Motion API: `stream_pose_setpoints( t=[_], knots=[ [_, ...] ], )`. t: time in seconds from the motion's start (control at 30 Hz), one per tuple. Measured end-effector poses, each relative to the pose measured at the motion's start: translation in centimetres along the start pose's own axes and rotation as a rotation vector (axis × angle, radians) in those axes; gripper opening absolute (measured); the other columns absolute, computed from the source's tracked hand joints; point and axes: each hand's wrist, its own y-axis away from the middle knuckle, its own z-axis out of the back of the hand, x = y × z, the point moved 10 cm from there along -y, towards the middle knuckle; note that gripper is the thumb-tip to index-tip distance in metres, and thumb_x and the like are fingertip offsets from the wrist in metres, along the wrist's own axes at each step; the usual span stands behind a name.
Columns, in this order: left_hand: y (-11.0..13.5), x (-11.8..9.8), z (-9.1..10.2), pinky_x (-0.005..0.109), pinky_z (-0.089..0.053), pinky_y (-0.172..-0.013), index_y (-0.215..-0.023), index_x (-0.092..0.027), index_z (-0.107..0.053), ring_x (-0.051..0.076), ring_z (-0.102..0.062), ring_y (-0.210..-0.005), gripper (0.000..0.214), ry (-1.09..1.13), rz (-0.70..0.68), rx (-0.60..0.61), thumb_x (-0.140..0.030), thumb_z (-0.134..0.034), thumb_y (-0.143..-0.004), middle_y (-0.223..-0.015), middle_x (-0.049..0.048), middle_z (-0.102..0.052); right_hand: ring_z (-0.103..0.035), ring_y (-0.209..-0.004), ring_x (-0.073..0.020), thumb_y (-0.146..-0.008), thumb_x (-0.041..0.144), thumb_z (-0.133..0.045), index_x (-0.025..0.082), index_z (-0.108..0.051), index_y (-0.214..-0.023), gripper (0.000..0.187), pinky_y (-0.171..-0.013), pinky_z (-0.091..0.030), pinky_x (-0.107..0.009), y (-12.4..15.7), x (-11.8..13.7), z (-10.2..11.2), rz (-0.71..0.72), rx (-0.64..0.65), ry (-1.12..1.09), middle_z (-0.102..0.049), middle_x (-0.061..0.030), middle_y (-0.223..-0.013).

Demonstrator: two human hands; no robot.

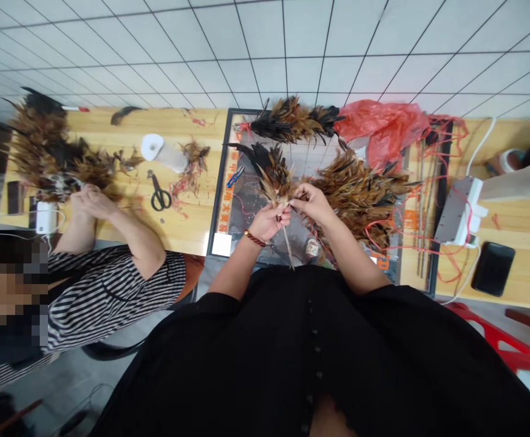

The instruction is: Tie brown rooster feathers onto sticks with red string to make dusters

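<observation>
My left hand (pixel 267 223), with a beaded bracelet on the wrist, is closed around the base of a feather bundle (pixel 274 173). Black and brown plumes fan up and away from it, and a thin pale stick (pixel 289 246) points down toward my body. My right hand (pixel 312 203) pinches at the bundle's base, close to the left fingertips; whatever lies between its fingers is too small to make out. Just right of my right hand spreads a large pile of brown feathers (pixel 356 188). Another dark feather bundle (pixel 296 118) lies beyond, tied with red at its left end.
A co-worker's hands (pixel 92 201) handle feathers at the left. Scissors (pixel 159 191) and a white roll (pixel 164 152) lie between us. A blue cutter (pixel 235 176), red plastic bag (pixel 383 130), power strip (pixel 458 209), black phone (pixel 493 268) and loose red string surround my place.
</observation>
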Motion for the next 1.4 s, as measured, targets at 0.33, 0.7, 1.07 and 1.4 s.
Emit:
stream_pose_setpoints(
  t=[0.33, 0.7, 1.07, 1.4],
  knots=[
    [0.3, -0.5, 0.4, 0.018, -0.033, -0.052, -0.077, -0.015, -0.053, 0.006, -0.045, -0.059, 0.018, 0.036, 0.017, 0.022, -0.012, -0.069, -0.084, -0.075, 0.0010, -0.051, -0.063, -0.080, -0.0211, -0.071, 0.035, -0.067, 0.015, -0.071, -0.093, 0.030, -0.081, -0.050, -0.036, -0.1, -2.2, 4.8, -0.101, -0.070, 0.292, -0.069, -0.0060, -0.089],
    [-0.4, 0.1, 0.0, 0.021, -0.037, -0.055, -0.078, -0.013, -0.059, 0.007, -0.048, -0.060, 0.014, -0.025, -0.039, -0.046, -0.018, -0.070, -0.086, -0.071, 0.0010, -0.055, -0.038, -0.058, -0.0095, -0.060, 0.064, -0.078, 0.020, -0.047, -0.061, 0.054, -0.056, -0.035, -0.023, 2.1, -1.5, -0.3, -0.118, -0.092, -0.128, -0.042, 0.0060, -0.056],
    [-0.7, -0.1, -1.0, 0.018, -0.035, -0.052, -0.079, -0.012, -0.060, 0.007, -0.048, -0.059, 0.020, -0.038, -0.042, 0.057, -0.016, -0.079, -0.078, -0.070, -0.0006, -0.053, -0.035, -0.058, -0.0097, -0.069, 0.049, -0.072, 0.020, -0.044, -0.057, 0.042, -0.058, -0.028, -0.025, -0.1, 0.0, -0.3, 0.003, -0.104, 0.055, -0.038, 0.0060, -0.056],
    [-0.5, -0.3, -1.3, 0.016, -0.029, -0.047, -0.078, -0.012, -0.058, 0.005, -0.045, -0.054, 0.026, -0.153, -0.017, 0.006, -0.018, -0.082, -0.074, -0.068, 0.0002, -0.056, -0.046, -0.066, -0.0133, -0.071, 0.050, -0.074, 0.020, -0.052, -0.060, 0.039, -0.066, -0.041, -0.028, 0.2, 1.6, 0.0, 0.154, -0.148, 0.095, -0.047, 0.0017, -0.068]
  ],
)
